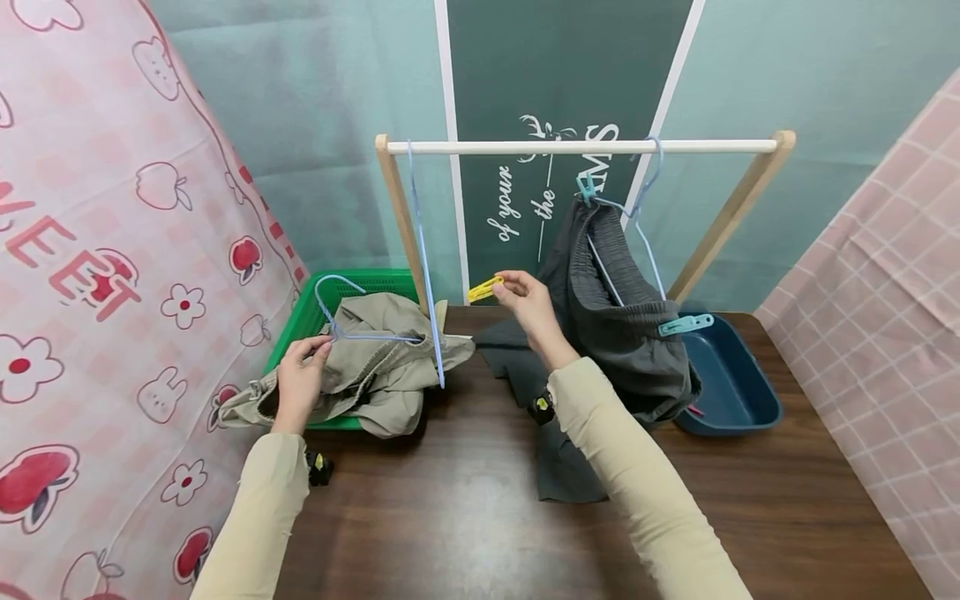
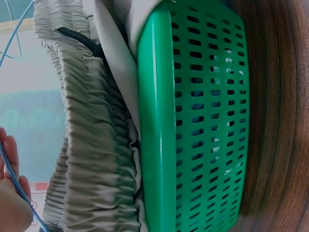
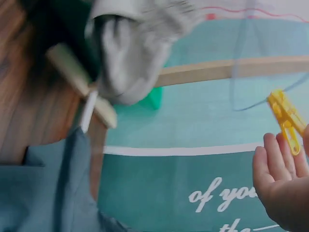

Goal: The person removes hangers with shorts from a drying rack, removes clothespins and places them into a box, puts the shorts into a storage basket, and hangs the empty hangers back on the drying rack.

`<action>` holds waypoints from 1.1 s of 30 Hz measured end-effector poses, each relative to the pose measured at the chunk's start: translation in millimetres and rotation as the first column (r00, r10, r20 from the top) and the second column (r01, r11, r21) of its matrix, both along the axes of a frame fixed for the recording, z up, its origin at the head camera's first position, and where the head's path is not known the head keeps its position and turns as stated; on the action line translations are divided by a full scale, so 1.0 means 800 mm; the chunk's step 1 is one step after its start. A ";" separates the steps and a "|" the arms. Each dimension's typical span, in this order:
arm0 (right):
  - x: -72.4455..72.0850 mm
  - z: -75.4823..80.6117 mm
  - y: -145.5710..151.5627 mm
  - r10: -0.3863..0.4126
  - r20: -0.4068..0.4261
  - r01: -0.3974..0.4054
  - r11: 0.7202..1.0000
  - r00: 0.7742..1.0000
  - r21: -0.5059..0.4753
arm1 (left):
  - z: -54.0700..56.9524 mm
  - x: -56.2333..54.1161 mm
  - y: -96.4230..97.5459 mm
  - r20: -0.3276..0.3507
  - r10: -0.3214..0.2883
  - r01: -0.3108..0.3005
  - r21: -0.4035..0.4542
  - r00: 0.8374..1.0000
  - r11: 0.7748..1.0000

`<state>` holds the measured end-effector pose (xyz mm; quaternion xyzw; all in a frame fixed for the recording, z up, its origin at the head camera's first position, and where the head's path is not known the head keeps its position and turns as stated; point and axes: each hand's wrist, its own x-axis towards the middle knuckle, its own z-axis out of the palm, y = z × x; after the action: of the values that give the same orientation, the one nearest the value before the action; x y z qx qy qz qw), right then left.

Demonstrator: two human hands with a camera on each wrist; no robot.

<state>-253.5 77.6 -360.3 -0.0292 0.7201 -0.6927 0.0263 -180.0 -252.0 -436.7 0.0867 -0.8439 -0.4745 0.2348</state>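
From my remote post I look down on a dark brown wood-grain table [image 1: 420,533], its front catching a pale sheen. Teal cloth [image 1: 300,125] backs the room, with a dark green lettered panel [image 1: 555,50] between 2 white stripes; pink fruit-print cloth [image 1: 112,200] walls the left, pink checked cloth [image 1: 877,250] the right. On my feed the left hand [image 1: 297,379] pinches a blue hanger [image 1: 375,338] that lies against a khaki garment [image 1: 397,375], draped over a green basket [image 1: 300,312]. The right hand [image 1: 531,307] grasps a yellow clip [image 1: 486,289] between thumb and fingers, in the air near the rack's white rod [image 1: 510,147], below it. 1 bare hanger [image 1: 422,242] hangs at the rod's left; toward its right, a dark garment [image 1: 622,350] hangs with 2 light-blue clips [image 1: 686,325], its lower end on the tabletop beside a blue tub [image 1: 750,375].
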 end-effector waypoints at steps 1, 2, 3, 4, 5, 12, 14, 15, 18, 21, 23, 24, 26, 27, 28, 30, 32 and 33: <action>0.001 0.005 0.003 0.001 0.020 -0.001 0.999 1.000 -0.042 | 0.000 0.000 -0.001 0.006 0.001 -0.001 0.000 1.000 1.000; 0.002 0.010 0.005 0.001 0.039 0.002 0.997 0.999 -0.082 | 0.000 0.000 -0.001 0.012 0.003 -0.003 0.000 1.000 1.000; 0.002 0.015 0.006 0.002 0.052 0.004 0.993 0.999 -0.121 | -0.001 0.001 -0.002 0.015 0.003 -0.003 -0.002 1.000 1.000; 0.003 0.020 0.008 0.003 0.062 0.007 0.987 0.998 -0.159 | -0.001 0.001 -0.002 0.019 0.002 -0.002 0.001 1.000 1.000; 0.005 0.025 0.009 0.002 0.071 0.012 0.979 0.998 -0.201 | -0.001 0.001 -0.002 0.024 0.001 -0.001 0.003 1.000 1.000; 0.017 0.062 0.015 -0.057 0.100 0.093 0.910 0.993 -0.405 | -0.001 0.005 -0.002 0.061 0.000 -0.001 0.020 0.998 1.000; 0.021 0.073 0.019 -0.073 0.105 0.113 0.884 0.992 -0.454 | -0.001 0.006 -0.002 0.068 -0.003 0.001 0.021 0.998 1.000; 0.023 0.079 0.021 -0.078 0.106 0.119 0.870 0.991 -0.479 | -0.001 0.006 -0.002 0.071 -0.004 0.003 0.022 0.997 1.000; 0.028 0.096 0.028 -0.094 0.092 0.129 0.830 0.991 -0.542 | -0.002 0.006 -0.003 0.076 -0.008 0.006 0.024 0.997 1.000; 0.033 0.114 0.038 -0.120 0.068 0.137 0.788 0.990 -0.600 | -0.001 0.006 -0.004 0.079 -0.014 0.012 0.026 0.997 1.000; 0.037 0.126 0.046 -0.139 0.052 0.140 0.763 0.989 -0.630 | -0.001 0.006 -0.004 0.075 -0.021 0.019 0.027 0.997 0.999; 0.040 0.132 0.050 -0.146 0.049 0.143 0.750 0.988 -0.646 | -0.001 0.006 -0.004 0.072 -0.023 0.022 0.027 0.997 0.999; 0.046 0.144 0.059 -0.154 0.040 0.140 0.724 0.987 -0.676 | -0.001 0.006 -0.004 0.064 -0.027 0.025 0.026 0.998 0.999; 0.050 0.149 0.063 -0.160 0.033 0.139 0.714 0.987 -0.686 | -0.001 0.006 -0.003 0.058 -0.027 0.025 0.025 0.998 0.999; 0.053 0.155 0.067 -0.164 0.026 0.135 0.701 0.986 -0.700 | 0.000 0.006 -0.003 0.053 -0.026 0.025 0.025 0.998 0.999; 0.060 0.165 0.076 -0.182 0.013 0.134 0.672 0.983 -0.728 | 0.000 0.006 -0.003 0.046 -0.025 0.024 0.027 0.999 0.999; 0.066 0.175 0.085 -0.206 -0.005 0.131 0.640 0.979 -0.757 | 0.000 0.006 -0.003 0.040 -0.024 0.023 0.026 0.999 0.999; 0.069 0.179 0.091 -0.221 -0.013 0.133 0.630 0.975 -0.765 | 0.001 0.006 -0.002 0.040 -0.025 0.024 0.025 0.999 0.999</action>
<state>-198.1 150.1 -217.2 -0.0033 0.3634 -0.9268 -0.0943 -174.9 -254.0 -436.2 0.0889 -0.8435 -0.4858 0.2111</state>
